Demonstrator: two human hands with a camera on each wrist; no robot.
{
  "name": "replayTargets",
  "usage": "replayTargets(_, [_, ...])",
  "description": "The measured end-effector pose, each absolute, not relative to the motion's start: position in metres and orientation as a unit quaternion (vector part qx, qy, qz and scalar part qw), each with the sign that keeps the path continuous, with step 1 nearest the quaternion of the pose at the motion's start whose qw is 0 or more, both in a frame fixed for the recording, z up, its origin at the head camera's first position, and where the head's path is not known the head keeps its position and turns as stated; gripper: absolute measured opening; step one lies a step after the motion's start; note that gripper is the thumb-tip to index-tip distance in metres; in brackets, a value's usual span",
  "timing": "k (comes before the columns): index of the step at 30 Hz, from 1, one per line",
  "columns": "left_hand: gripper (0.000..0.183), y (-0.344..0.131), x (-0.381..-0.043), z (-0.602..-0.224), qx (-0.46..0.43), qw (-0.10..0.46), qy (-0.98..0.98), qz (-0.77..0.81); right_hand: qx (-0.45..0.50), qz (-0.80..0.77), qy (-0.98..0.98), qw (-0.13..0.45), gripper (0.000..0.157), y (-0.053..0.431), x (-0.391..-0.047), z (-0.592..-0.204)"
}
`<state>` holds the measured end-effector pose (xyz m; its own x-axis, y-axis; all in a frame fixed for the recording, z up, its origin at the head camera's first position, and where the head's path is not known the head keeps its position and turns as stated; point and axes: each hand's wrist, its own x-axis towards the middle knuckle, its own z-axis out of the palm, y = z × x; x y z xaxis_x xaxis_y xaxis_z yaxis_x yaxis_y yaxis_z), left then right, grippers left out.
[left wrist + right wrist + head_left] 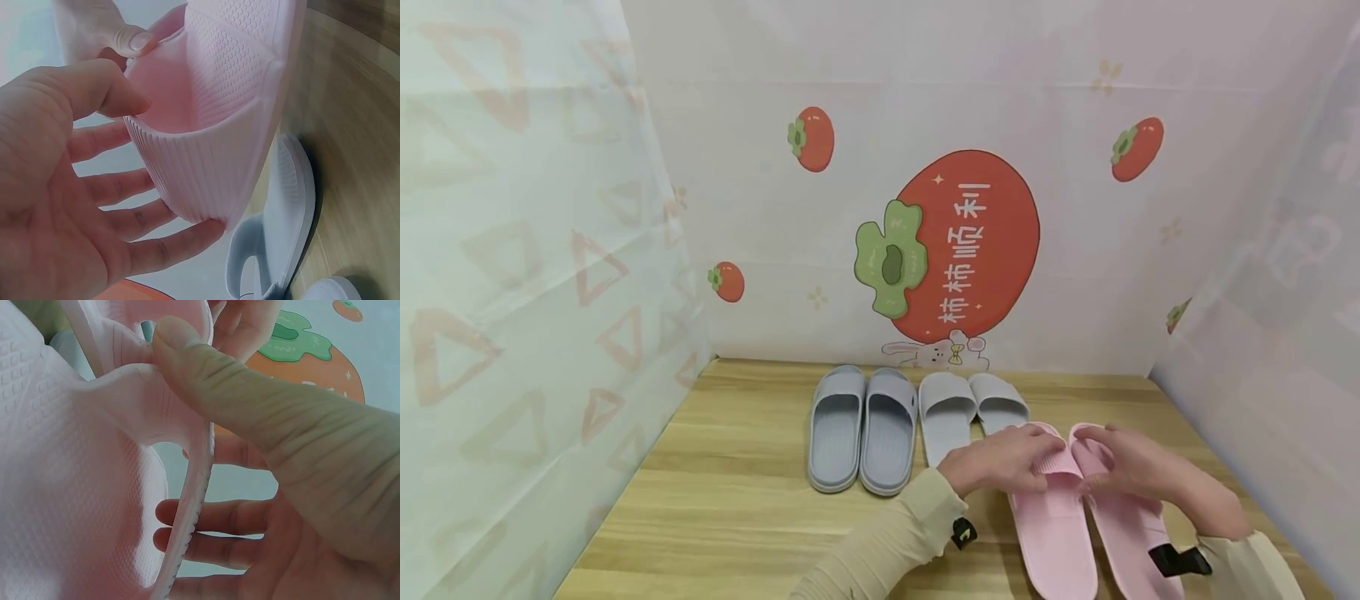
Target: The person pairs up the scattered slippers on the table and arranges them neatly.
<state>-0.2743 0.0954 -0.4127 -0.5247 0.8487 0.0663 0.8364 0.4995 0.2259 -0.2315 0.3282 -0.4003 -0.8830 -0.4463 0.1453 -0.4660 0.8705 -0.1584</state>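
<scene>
Two pink slippers stand side by side at the front right of the wooden tabletop in the head view. My left hand (1000, 458) holds the left pink slipper (1057, 546) by its strap. In the left wrist view, the thumb is hooked inside the ribbed strap (194, 165) and the other fingers spread along its outer face. The right pink slipper (1123, 533) is held by my right hand (1138, 468). In the right wrist view its thumb presses the strap's inner edge, with the other fingers on the far side of the strap (140, 403).
Left of the pink pair stand two grey-blue slippers (835, 442) and two pale grey slippers (946, 417), the latter partly hidden by my left hand. A printed backdrop (760, 208) rises behind the wooden tabletop (722, 467), and patterned cloth walls (550, 333) flank it.
</scene>
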Motion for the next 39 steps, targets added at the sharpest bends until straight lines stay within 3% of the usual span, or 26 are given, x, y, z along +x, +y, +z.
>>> replayTargets(39, [0.056,0.124,-0.313,-0.397,0.504,0.017,0.859,0.093,0.226,0.096,-0.968,0.061,0.077,0.342,-0.261,-0.38])
